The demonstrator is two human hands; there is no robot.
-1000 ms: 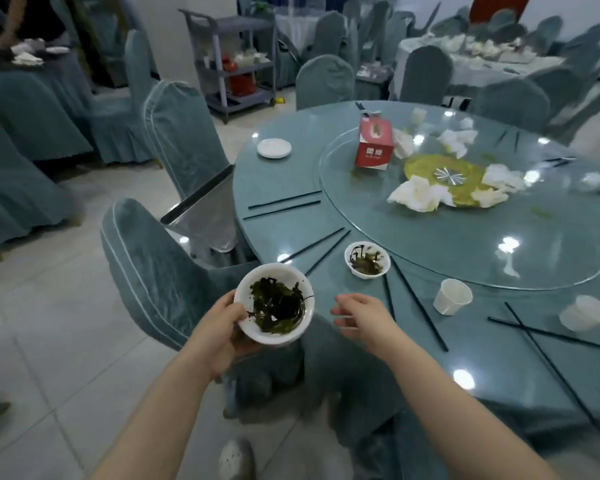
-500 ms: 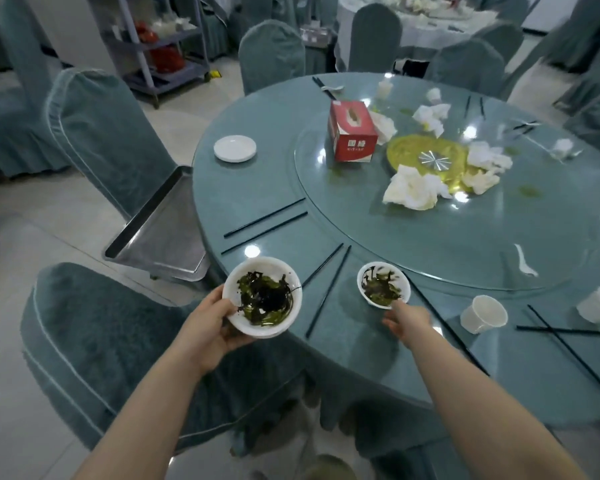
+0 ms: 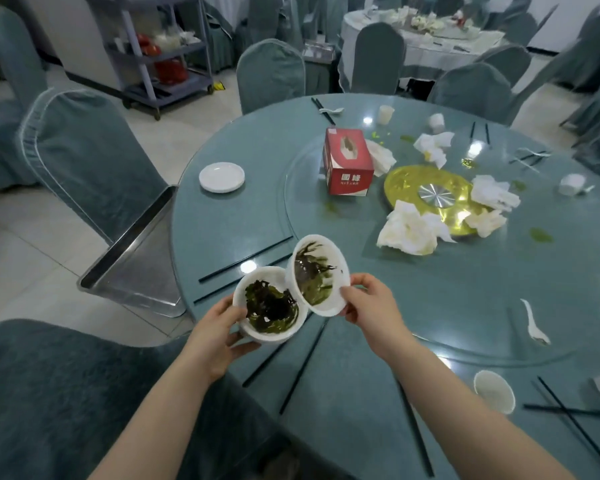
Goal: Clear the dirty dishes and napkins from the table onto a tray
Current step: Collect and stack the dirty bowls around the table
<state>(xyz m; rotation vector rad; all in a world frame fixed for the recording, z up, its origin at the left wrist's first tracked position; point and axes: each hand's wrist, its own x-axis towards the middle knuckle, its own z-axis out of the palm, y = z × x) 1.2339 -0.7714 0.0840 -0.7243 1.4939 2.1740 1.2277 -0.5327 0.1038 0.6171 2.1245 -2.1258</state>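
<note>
My left hand (image 3: 219, 337) holds a white bowl (image 3: 269, 304) of dark green leftovers above the near table edge. My right hand (image 3: 368, 306) grips a second white bowl (image 3: 317, 273), tipped steeply on its side over the first one, its rim touching it. A metal tray (image 3: 136, 268) sits on a chair seat left of the round teal table (image 3: 378, 375). Crumpled white napkins (image 3: 409, 232) lie on the glass turntable around a yellow centre disc. A small white plate (image 3: 221, 176) rests at the table's left side.
A red tissue box (image 3: 347, 161) stands on the turntable. Black chopsticks (image 3: 302, 370), a white spoon (image 3: 534, 323) and paper cups (image 3: 494, 391) are scattered on the table. Covered chairs (image 3: 84, 161) surround it. A service cart (image 3: 167, 53) stands behind.
My right hand picked the second bowl up off the table and tilted it over the bowl in my left hand. The view moved closer to the table.
</note>
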